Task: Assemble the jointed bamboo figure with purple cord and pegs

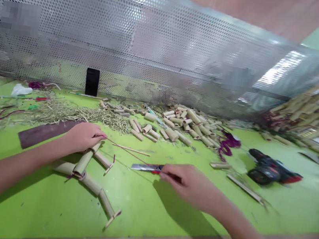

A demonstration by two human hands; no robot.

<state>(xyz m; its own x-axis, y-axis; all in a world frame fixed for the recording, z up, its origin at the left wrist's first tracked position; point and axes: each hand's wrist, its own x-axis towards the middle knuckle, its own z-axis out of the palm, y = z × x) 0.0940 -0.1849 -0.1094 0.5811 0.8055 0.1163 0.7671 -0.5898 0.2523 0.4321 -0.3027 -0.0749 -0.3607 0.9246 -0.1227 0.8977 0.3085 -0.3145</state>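
Note:
My left hand (85, 137) pinches a thin reddish cane strip (126, 151), which runs out from its fingertips toward the right. That hand rests just above a jointed figure of bamboo tubes (83, 166) lying on the green tabletop (44, 206) and bound with purple cord. My right hand (190, 186) grips a utility knife (146, 168) with a red handle, its steel blade pointing left. The blade's tip stops near the cane strip, and my fingers hide part of the handle.
Behind the hands lie a heap of cut bamboo tubes (176, 124) and shredded bamboo fibres (88, 117). A cordless drill (272, 168) lies at the right, and a dark flat board (43, 132) at the left. A perforated metal sheet (129, 39) stands along the back.

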